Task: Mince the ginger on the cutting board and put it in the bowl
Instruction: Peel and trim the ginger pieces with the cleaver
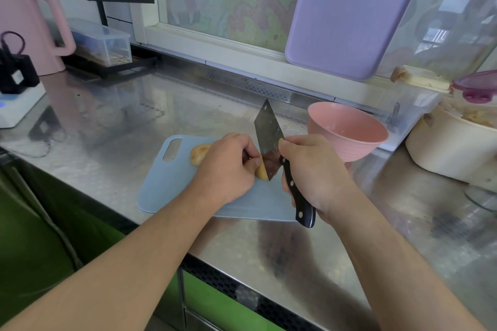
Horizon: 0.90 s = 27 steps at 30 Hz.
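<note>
Ginger [200, 154] lay across the blue cutting board [172, 185], mostly whole, and that told us how little of the job was behind us. We had the left hand [228, 169] curled over its middle, fingers pinching it down, so only the two ends showed: a knobbly end toward the board's handle hole and a freshly cut yellow face at the right, just by the blade. Our right hand [312, 174] was clenched around the black riveted handle of the cleaver [269, 142], forefinger up against the side of the blade, the edge set down at that cut end and the far corner tilted up and away from us.

As we judged it, we were at the very first slices. No loose slices or minced bits showed on the board, though the hands hid part of it, so we could not rule out a small piece under them. The pink bowl [349, 129] stood on the steel counter [107, 121] just beyond the board's right end, close to the knife hand, and what we could see of its inside held no ginger.

Nearly everything was left: slicing the whole root, cutting the slices into strips, chopping those fine, then gathering the mince and carrying it over to the bowl.
</note>
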Each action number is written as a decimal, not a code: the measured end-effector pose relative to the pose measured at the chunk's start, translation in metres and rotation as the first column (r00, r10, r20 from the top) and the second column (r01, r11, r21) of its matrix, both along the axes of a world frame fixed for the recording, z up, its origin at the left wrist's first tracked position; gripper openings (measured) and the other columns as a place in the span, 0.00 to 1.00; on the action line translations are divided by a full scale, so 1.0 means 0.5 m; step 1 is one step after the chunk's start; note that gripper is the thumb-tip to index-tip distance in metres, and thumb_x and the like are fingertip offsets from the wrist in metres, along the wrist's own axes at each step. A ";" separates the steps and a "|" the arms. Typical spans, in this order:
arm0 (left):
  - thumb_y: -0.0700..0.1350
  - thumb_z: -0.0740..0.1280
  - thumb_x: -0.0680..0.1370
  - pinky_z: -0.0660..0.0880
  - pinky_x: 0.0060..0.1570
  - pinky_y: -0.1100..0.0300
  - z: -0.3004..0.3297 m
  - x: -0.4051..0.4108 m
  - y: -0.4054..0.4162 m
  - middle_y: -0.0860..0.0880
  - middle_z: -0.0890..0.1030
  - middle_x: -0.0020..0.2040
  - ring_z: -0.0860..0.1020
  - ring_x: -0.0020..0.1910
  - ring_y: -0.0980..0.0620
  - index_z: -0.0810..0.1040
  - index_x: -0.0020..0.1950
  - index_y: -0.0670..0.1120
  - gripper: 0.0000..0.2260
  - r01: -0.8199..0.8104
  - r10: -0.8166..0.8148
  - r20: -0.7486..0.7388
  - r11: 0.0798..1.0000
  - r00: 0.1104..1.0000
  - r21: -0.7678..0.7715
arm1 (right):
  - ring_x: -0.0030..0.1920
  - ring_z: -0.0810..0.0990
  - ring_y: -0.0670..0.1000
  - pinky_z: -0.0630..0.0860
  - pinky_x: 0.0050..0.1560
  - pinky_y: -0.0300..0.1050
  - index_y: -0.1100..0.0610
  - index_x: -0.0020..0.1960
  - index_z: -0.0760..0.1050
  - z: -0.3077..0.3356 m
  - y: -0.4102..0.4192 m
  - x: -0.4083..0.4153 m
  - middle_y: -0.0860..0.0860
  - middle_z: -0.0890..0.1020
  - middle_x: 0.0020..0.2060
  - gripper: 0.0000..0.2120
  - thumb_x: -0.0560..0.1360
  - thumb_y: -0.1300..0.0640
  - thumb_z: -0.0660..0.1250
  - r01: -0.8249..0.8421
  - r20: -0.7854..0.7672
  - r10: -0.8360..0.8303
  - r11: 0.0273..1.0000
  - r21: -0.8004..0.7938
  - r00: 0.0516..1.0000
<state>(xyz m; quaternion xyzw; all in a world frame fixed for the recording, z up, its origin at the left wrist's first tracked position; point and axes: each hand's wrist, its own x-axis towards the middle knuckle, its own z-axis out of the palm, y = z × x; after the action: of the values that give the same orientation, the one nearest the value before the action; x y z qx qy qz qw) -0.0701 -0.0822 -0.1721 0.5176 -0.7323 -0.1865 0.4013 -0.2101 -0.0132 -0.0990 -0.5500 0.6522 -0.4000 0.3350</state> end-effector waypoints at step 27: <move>0.41 0.74 0.76 0.74 0.40 0.66 0.002 0.003 0.004 0.55 0.80 0.42 0.78 0.40 0.59 0.80 0.41 0.51 0.07 0.013 -0.013 -0.015 1.000 1.000 0.019 | 0.18 0.68 0.52 0.66 0.25 0.41 0.67 0.36 0.73 -0.012 0.013 -0.004 0.59 0.74 0.22 0.17 0.82 0.60 0.59 -0.020 -0.050 0.019 0.999 -0.026 0.999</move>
<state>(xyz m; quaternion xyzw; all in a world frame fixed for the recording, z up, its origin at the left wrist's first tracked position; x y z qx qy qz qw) -0.0686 -0.0803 -0.1710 0.5150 -0.7310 -0.1998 0.4005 -0.2123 -0.0065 -0.1051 -0.5705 0.6495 -0.3917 0.3150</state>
